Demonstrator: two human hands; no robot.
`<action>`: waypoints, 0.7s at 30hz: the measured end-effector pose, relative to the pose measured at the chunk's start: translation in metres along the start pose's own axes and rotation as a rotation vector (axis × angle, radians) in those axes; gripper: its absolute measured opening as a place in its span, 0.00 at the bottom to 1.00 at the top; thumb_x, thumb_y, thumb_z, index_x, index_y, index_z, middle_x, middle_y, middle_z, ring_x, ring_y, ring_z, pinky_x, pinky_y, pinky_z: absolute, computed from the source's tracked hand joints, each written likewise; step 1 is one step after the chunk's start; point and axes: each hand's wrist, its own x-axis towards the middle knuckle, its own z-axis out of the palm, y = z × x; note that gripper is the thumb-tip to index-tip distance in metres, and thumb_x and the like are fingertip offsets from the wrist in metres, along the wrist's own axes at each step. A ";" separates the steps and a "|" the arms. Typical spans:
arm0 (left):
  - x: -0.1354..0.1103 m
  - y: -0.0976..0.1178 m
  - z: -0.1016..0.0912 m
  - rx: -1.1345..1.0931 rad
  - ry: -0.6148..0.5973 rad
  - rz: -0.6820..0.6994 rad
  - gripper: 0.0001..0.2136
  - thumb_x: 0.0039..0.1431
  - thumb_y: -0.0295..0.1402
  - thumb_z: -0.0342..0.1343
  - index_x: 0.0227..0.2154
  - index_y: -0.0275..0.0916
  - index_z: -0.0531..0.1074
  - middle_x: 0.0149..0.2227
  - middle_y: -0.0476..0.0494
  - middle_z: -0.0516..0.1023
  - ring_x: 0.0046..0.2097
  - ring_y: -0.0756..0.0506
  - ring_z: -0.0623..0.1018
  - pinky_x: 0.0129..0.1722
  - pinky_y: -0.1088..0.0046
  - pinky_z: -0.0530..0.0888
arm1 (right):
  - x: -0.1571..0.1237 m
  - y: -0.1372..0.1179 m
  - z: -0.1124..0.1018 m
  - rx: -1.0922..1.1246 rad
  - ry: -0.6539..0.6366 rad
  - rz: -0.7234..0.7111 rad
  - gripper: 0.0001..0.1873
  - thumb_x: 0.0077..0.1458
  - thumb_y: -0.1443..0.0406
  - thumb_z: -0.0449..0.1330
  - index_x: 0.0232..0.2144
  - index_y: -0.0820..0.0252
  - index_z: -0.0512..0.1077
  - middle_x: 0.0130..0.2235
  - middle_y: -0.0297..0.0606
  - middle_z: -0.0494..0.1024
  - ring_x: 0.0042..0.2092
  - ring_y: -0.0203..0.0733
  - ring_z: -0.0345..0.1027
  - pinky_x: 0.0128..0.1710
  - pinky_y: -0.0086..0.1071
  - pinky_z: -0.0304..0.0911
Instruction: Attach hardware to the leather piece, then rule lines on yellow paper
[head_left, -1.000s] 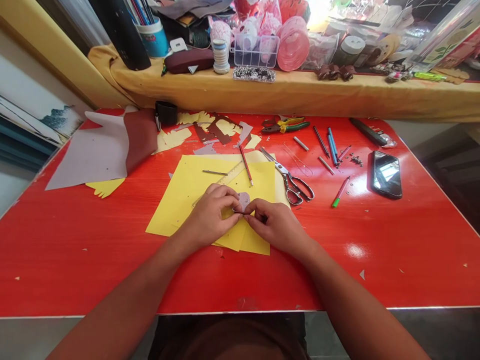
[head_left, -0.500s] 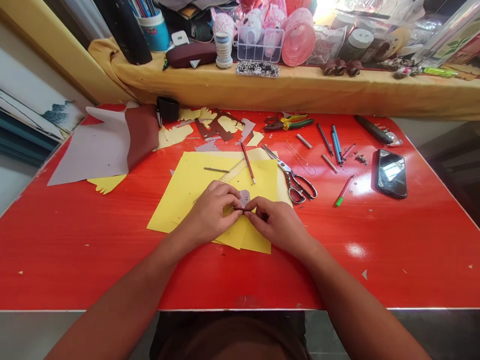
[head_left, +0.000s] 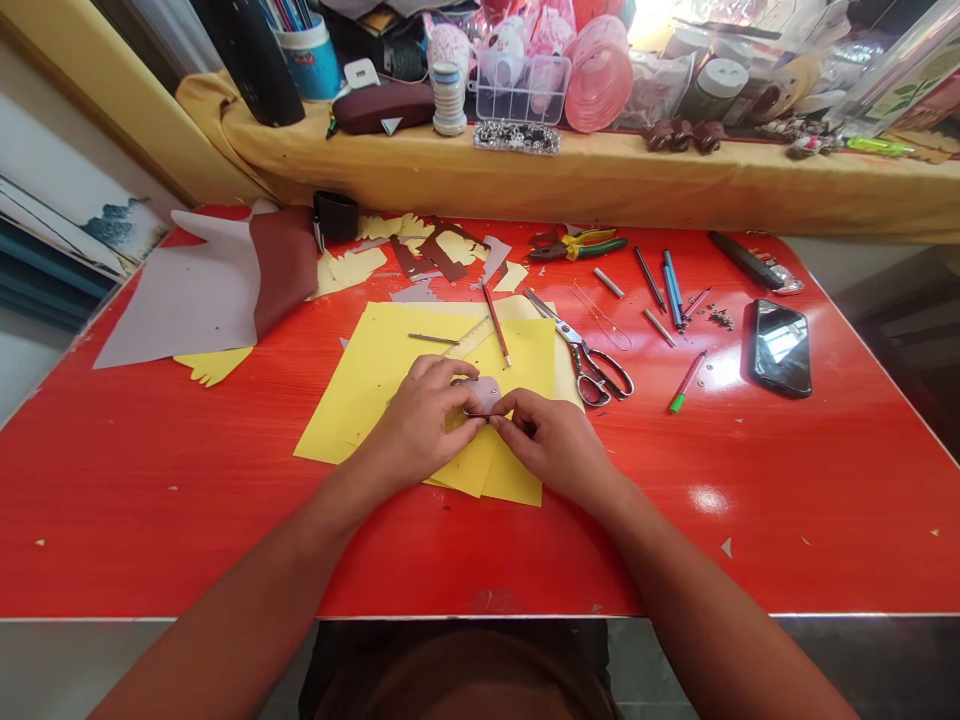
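Observation:
Between my hands is a small grey-mauve piece of leather-like sheet (head_left: 487, 390) with a metal snap on it and a dark lower edge. My left hand (head_left: 431, 410) pinches its left side between thumb and fingers. From the right, my right hand (head_left: 551, 435) pinches its lower right edge. My fingers hide part of the piece. Both hands are just above yellow sheets (head_left: 390, 340) on the red table (head_left: 225, 480). A red pencil (head_left: 496, 325) and a clear ruler (head_left: 469, 342) lie on the sheets beyond my fingers.
Scissors (head_left: 581, 350) lie right of the sheets. Farther back are pliers (head_left: 577, 245), pens (head_left: 673, 288) and a phone (head_left: 780, 348). Yellow and brown scraps (head_left: 446, 250) lie behind; a large grey-brown sheet (head_left: 195, 285) is at left. A cloth-covered ledge (head_left: 525, 180) bounds the back.
The small piece has tilted slightly between my fingers, showing more of its grey-mauve face. Both hands keep their pinch in nearly the same place.

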 end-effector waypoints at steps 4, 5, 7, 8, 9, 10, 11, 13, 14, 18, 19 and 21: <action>0.000 0.000 0.000 0.010 -0.009 0.003 0.04 0.65 0.30 0.62 0.33 0.44 0.77 0.59 0.42 0.77 0.62 0.34 0.68 0.61 0.47 0.72 | 0.002 -0.001 0.001 -0.020 0.014 0.016 0.07 0.64 0.62 0.60 0.38 0.56 0.78 0.23 0.28 0.70 0.24 0.36 0.58 0.28 0.30 0.47; -0.001 0.000 0.000 0.008 -0.013 0.004 0.04 0.65 0.31 0.62 0.33 0.44 0.77 0.59 0.42 0.76 0.63 0.34 0.68 0.62 0.47 0.72 | 0.002 -0.002 0.001 -0.024 0.015 0.017 0.07 0.64 0.62 0.60 0.38 0.56 0.78 0.23 0.28 0.70 0.24 0.36 0.59 0.28 0.30 0.47; -0.001 0.000 0.000 0.005 -0.019 0.008 0.05 0.67 0.32 0.61 0.33 0.43 0.77 0.59 0.42 0.76 0.63 0.34 0.68 0.62 0.46 0.71 | 0.002 -0.003 0.001 -0.031 0.009 0.014 0.07 0.64 0.62 0.60 0.38 0.56 0.78 0.23 0.28 0.70 0.24 0.36 0.59 0.28 0.30 0.47; -0.001 0.000 0.000 0.005 -0.021 0.009 0.06 0.67 0.32 0.61 0.33 0.43 0.77 0.59 0.42 0.76 0.63 0.34 0.68 0.63 0.46 0.71 | 0.002 -0.003 0.001 -0.034 0.003 0.015 0.07 0.64 0.62 0.60 0.38 0.56 0.78 0.23 0.28 0.71 0.24 0.36 0.60 0.28 0.30 0.47; -0.001 0.000 0.000 0.010 -0.022 0.010 0.06 0.67 0.32 0.60 0.33 0.43 0.77 0.59 0.42 0.76 0.63 0.34 0.68 0.63 0.46 0.71 | 0.003 -0.004 0.002 -0.039 -0.004 0.017 0.07 0.64 0.62 0.60 0.38 0.56 0.78 0.23 0.28 0.71 0.24 0.37 0.60 0.28 0.30 0.47; -0.001 0.000 0.000 0.020 -0.020 0.011 0.06 0.67 0.31 0.60 0.32 0.43 0.77 0.59 0.42 0.76 0.63 0.34 0.68 0.62 0.47 0.71 | 0.003 -0.004 0.002 -0.048 -0.009 0.023 0.07 0.64 0.62 0.60 0.38 0.56 0.78 0.23 0.28 0.71 0.25 0.37 0.60 0.28 0.30 0.47; -0.001 0.000 0.001 0.032 -0.015 0.012 0.06 0.67 0.30 0.60 0.32 0.42 0.77 0.59 0.42 0.76 0.63 0.34 0.68 0.62 0.47 0.72 | 0.004 -0.005 0.003 -0.061 -0.014 0.031 0.06 0.64 0.62 0.60 0.38 0.56 0.78 0.23 0.28 0.71 0.25 0.37 0.61 0.28 0.30 0.47; -0.001 0.000 0.002 0.058 -0.001 0.012 0.05 0.65 0.29 0.60 0.32 0.42 0.76 0.58 0.41 0.77 0.62 0.34 0.69 0.62 0.48 0.72 | 0.005 -0.006 0.003 -0.094 -0.022 0.048 0.06 0.63 0.63 0.60 0.38 0.56 0.78 0.23 0.29 0.72 0.26 0.37 0.62 0.29 0.31 0.46; -0.001 0.000 0.003 0.069 0.007 0.013 0.05 0.65 0.29 0.60 0.32 0.42 0.76 0.58 0.40 0.77 0.62 0.34 0.69 0.62 0.48 0.72 | 0.006 -0.007 0.003 -0.108 -0.028 0.055 0.06 0.63 0.63 0.60 0.38 0.56 0.78 0.23 0.29 0.73 0.26 0.38 0.63 0.29 0.31 0.46; -0.001 0.000 0.006 0.073 0.024 -0.001 0.05 0.64 0.28 0.61 0.32 0.42 0.75 0.59 0.40 0.77 0.62 0.34 0.69 0.63 0.48 0.72 | 0.009 -0.009 0.002 -0.141 -0.052 0.070 0.06 0.64 0.63 0.61 0.40 0.56 0.78 0.24 0.29 0.74 0.27 0.38 0.64 0.29 0.31 0.46; -0.001 -0.001 0.006 0.068 0.027 -0.008 0.05 0.64 0.28 0.61 0.31 0.42 0.75 0.58 0.40 0.77 0.62 0.34 0.69 0.63 0.48 0.72 | 0.010 -0.009 0.001 -0.148 -0.056 0.074 0.07 0.64 0.63 0.61 0.40 0.56 0.78 0.25 0.30 0.74 0.27 0.38 0.64 0.29 0.31 0.46; -0.001 -0.001 0.007 0.059 0.032 -0.016 0.05 0.64 0.27 0.61 0.31 0.42 0.74 0.58 0.41 0.77 0.62 0.34 0.69 0.62 0.49 0.72 | 0.010 -0.010 0.001 -0.159 -0.060 0.083 0.07 0.65 0.63 0.61 0.41 0.55 0.79 0.25 0.30 0.75 0.27 0.38 0.64 0.29 0.31 0.46</action>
